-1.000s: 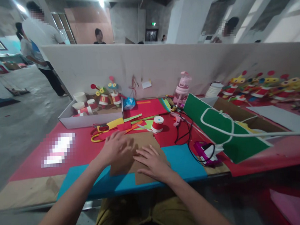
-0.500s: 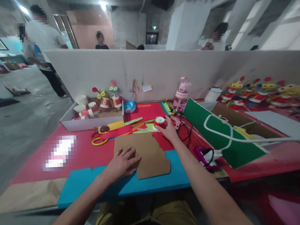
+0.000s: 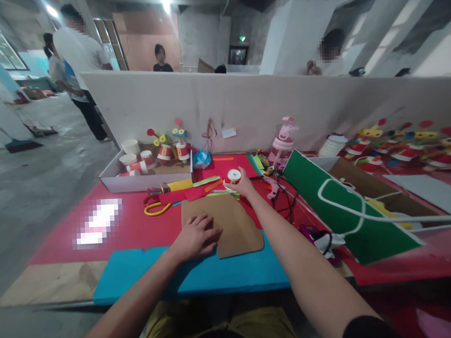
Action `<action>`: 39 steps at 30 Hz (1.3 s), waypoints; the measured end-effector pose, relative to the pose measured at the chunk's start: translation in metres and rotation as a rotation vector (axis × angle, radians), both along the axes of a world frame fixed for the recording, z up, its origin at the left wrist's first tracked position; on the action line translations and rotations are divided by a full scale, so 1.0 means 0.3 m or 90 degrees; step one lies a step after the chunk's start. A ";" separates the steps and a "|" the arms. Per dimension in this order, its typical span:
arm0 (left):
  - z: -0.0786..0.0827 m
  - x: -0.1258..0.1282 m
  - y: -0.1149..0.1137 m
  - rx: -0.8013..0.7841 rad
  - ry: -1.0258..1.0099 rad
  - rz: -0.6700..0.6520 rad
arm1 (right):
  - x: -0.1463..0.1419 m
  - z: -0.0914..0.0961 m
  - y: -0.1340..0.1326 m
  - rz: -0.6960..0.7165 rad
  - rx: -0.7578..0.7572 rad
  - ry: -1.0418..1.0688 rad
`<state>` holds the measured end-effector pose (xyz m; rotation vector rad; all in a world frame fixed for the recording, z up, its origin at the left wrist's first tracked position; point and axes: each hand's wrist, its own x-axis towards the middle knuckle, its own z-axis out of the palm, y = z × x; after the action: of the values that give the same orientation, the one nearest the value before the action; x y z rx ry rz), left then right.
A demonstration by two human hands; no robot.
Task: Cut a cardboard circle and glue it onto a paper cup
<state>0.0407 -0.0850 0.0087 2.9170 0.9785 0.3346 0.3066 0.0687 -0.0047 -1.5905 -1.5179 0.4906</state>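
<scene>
Cup [image 3: 232, 177], red-banded with a pale round end facing up and a small blue dot on it, at mid-table, just beyond the far edge of a brown cardboard sheet [image 3: 237, 226]. Right hand [image 3: 244, 182] closed round its right side, thumb on the near side, fingers on the far side. Cannot tell whether cup touches the surface below. Left hand [image 3: 200, 236] palm down on the cardboard's near left part, fingers loosely spread and slightly bent, nothing gripped.

Cardboard overlaps a blue sheet [image 3: 248, 275] along the near edge of the red-covered table [image 3: 138, 235]. Left of the cup: coloured paper strips [image 3: 196, 192], then yellow-handled scissors [image 3: 157, 210]. Far left, a shallow white box [image 3: 147, 183] with several cups and two cup-bodied figures [image 3: 182, 150] in its right part; blue plastic bag [image 3: 201, 159] just beside it. Right of the right hand, pink glue gun [image 3: 273, 188] near a tangle of black cord; pink bottle [image 3: 284, 139] farther back. Green board [image 3: 343, 208] slants across the right side, white cable [image 3: 384, 215] over it. Far right, a row of similar figures [image 3: 369, 134] before the pale partition [image 3: 245, 103].
</scene>
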 end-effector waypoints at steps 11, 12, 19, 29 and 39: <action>-0.034 -0.005 0.077 -0.042 -0.089 0.000 | -0.232 0.097 -0.248 0.021 0.112 0.332; -0.025 -0.027 0.088 -0.072 -0.124 -0.001 | -0.268 0.086 -0.293 0.058 0.090 0.386; -0.024 -0.239 0.153 -0.168 -0.487 0.363 | -0.391 -0.025 -0.463 0.210 -0.038 0.338; -0.062 -0.227 0.173 -0.253 -0.522 0.385 | -0.425 -0.001 -0.505 0.313 0.011 0.056; -0.050 -0.213 0.156 -0.293 -0.591 0.335 | -0.400 -0.015 -0.506 0.351 0.045 0.009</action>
<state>-0.0231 -0.0382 -0.0063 1.7129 1.3342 1.1483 0.1867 -0.0830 -0.0092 -1.0981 -1.9407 0.7364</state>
